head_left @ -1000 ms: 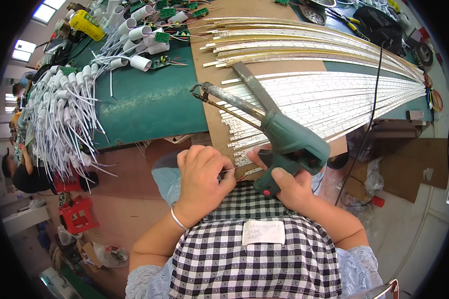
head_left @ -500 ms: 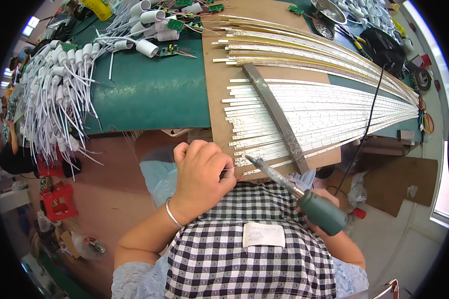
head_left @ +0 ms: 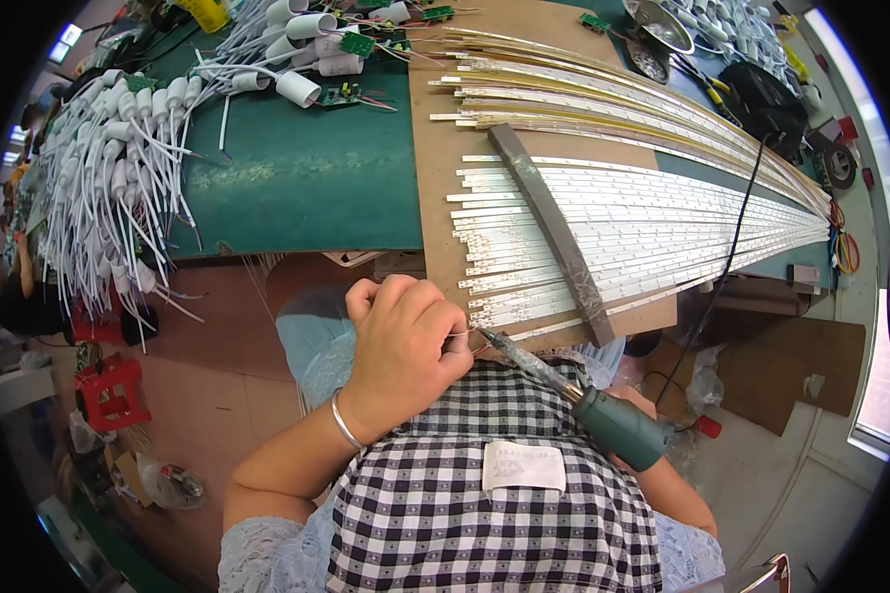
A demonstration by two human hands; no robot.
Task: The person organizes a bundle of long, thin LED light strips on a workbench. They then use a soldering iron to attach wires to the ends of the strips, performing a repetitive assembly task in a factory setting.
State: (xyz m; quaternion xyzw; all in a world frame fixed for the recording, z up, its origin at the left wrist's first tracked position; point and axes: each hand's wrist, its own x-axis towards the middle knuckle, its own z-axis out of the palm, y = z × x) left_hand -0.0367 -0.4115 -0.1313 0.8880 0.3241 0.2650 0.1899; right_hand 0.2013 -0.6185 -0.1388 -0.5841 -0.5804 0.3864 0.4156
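My left hand (head_left: 405,341) is closed in a pinch beside the near ends of the strips, with a thin wire (head_left: 462,334) showing at its fingertips. The rest of that wire is hidden under the fingers. My right hand (head_left: 638,398) grips the green handle of a soldering iron (head_left: 621,429), whose tip comes down at the strip ends, close to the left fingertips. Whether the tip touches a strip I cannot tell. Narrow white LED strips (head_left: 653,212) lie fanned out, their ends lined up at the left, under a grey bar (head_left: 554,237).
More strips, yellowish at the edges (head_left: 603,84), lie farther back on a brown board (head_left: 435,178). White cylindrical housings with wires (head_left: 119,178) are heaped on the green table (head_left: 297,198). A black cord (head_left: 732,252) crosses the strips. A metal dish (head_left: 663,25) stands at the far right.
The soldering iron has moved down and left, bringing its tip to the strip ends by the left fingertips. My left hand stays pinched in nearly the same place.
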